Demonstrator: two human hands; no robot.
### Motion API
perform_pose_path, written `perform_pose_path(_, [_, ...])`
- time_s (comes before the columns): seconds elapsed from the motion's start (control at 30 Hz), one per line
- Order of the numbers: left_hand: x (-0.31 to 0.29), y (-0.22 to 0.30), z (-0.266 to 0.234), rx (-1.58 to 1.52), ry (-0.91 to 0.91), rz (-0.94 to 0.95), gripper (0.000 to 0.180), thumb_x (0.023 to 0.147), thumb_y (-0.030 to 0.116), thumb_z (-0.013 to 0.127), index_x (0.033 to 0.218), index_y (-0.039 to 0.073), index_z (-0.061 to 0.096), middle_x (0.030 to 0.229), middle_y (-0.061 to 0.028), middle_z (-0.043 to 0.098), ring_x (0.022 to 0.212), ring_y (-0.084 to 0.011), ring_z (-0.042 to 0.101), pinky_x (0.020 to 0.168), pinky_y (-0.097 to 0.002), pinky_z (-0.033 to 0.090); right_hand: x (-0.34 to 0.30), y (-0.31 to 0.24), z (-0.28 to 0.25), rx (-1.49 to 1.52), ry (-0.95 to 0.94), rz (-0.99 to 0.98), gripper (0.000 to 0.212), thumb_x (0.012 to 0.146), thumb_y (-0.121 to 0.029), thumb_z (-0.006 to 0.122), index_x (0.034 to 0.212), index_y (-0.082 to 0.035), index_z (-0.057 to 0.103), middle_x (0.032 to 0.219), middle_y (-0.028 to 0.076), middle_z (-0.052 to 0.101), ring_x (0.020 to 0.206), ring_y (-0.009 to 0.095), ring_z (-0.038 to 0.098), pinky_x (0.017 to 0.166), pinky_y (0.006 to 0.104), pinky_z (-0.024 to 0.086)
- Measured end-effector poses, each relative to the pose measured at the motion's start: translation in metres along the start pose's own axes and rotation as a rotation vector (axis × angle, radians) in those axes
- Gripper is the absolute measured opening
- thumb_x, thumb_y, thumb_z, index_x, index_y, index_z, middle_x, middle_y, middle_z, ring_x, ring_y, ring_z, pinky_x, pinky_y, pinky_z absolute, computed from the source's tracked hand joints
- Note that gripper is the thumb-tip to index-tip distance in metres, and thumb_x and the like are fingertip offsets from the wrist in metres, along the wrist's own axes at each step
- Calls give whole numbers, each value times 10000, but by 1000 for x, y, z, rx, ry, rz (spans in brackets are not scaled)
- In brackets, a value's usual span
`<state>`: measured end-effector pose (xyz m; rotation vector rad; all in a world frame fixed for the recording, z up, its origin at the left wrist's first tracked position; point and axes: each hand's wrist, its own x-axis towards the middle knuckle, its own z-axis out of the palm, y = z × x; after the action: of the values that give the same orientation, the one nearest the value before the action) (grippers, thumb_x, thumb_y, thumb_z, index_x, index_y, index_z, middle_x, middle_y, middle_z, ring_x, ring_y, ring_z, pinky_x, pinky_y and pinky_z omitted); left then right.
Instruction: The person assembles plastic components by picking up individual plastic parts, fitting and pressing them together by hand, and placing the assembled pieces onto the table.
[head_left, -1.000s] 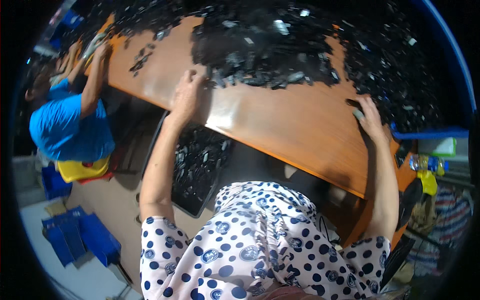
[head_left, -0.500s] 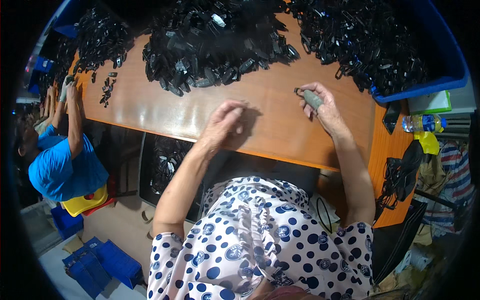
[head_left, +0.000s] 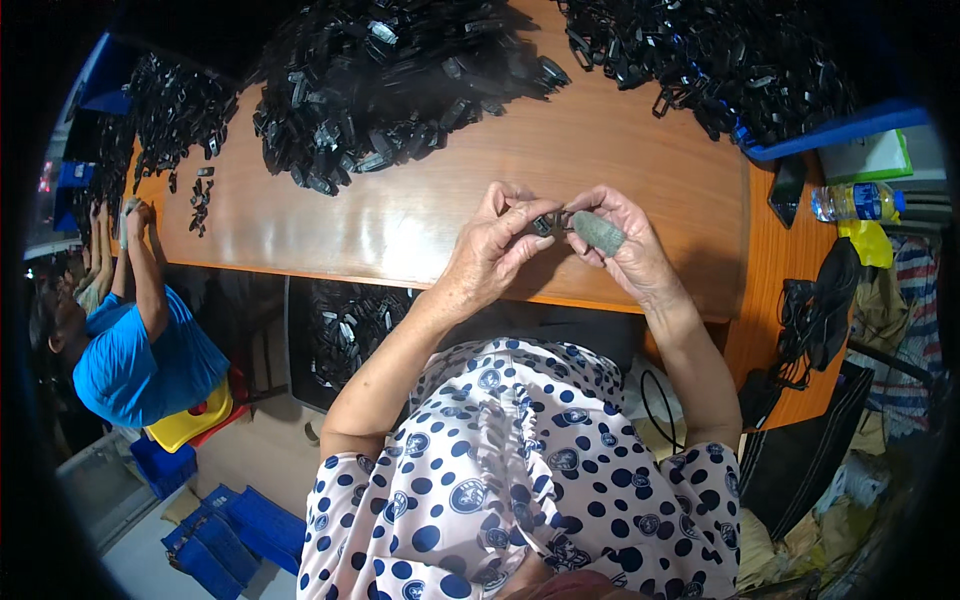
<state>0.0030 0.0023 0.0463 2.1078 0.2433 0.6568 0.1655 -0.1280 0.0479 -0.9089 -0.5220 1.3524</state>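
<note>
Held a small black piece pinched between the thumb and fingers of the left hand, over the near part of the brown table. Closed the right hand, with a grey-green cover on one digit, on an apparent thin dark loop right beside that piece. Seemed light, stiff and slightly slippery, perhaps easily snapped at the loop; called for a hold on the broad sides. Faced a heap of similar dark pieces farther up the table.

A workshop; black parts lie heaped on a worktable; a co-worker sits nearby.
</note>
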Motion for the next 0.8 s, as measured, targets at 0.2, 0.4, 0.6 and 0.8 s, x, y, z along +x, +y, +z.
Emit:
perform_pose_path(0.2, [-4, 4, 2, -64, -93, -127, 450, 846, -60, 573, 1282, 29, 503, 994, -144, 567, 894, -288, 591, 789, -324, 480, -1, 4, -1, -29, 29, 16, 165, 900, -65, 605, 1052, -26, 551, 866, 31, 594, 676, 61, 530, 512, 156, 364])
perform_pose_path(0.4, [2, 6, -1, -11, -163, -94, 478, 836, -73, 566, 1296, 26, 482, 985, -162, 549, 893, -316, 582, 767, -344, 478, 3, -2, -3, -87, 8, 8, 161, 907, -79, 605, 1050, -27, 550, 851, 18, 580, 674, 57, 522, 505, 157, 349])
perform_pose_path(0.6, [3, 5, -5, -31, -96, -77, 450, 838, -53, 586, 1272, 27, 500, 984, -162, 570, 902, -308, 594, 776, -340, 483, 6, -17, 1, -270, 36, 90, 152, 898, -80, 582, 1047, -48, 570, 825, 0, 577, 742, 73, 523, 671, 214, 426])
perform_pose_path(0.8, [-6, -3, 5, -95, 60, 0, 321, 844, 43, 628, 1156, 28, 553, 886, -177, 588, 812, -350, 608, 709, -396, 494, 7, -1, -3, -220, 95, 8, 209, 858, -163, 617, 1010, -47, 534, 776, 11, 549, 592, 54, 467, 460, 189, 319])
